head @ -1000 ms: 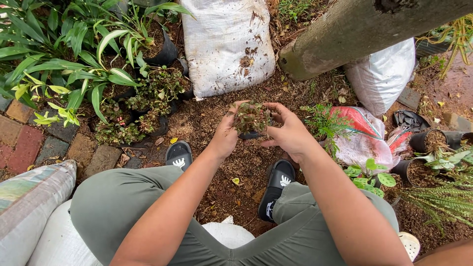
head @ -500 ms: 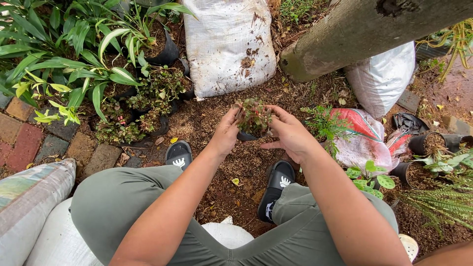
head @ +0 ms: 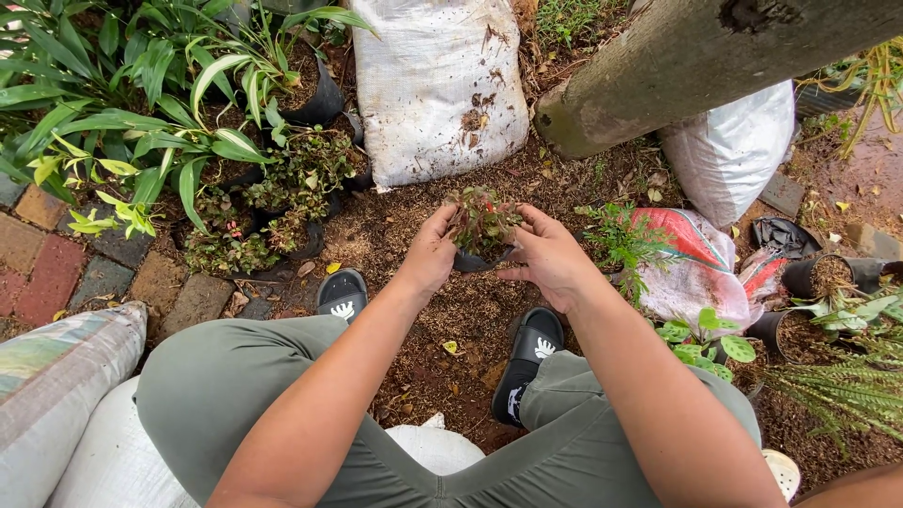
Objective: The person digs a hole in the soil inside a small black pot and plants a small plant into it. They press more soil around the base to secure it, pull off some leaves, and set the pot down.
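A small plant (head: 482, 221) with green and reddish leaves sits in a black nursery bag (head: 470, 261), held just above the soil between my feet. My left hand (head: 430, 252) cups the bag's left side, fingers curled up against the leaves. On the other side my right hand (head: 546, 256) wraps the bag, thumb over the top edge. Both forearms reach forward over my knees in green trousers. My black sandals (head: 532, 357) stand on loose brown soil below the plant.
A white sack (head: 435, 85) stands behind the plant, and a tree trunk (head: 696, 66) slants at the upper right. Potted leafy plants (head: 282, 188) crowd the left by brick paving (head: 47, 254). More bags, pots (head: 823, 275) and ferns lie right.
Both hands have shifted slightly around the small plant, turning it so more of the foliage shows on top. My body and feet have stayed put.
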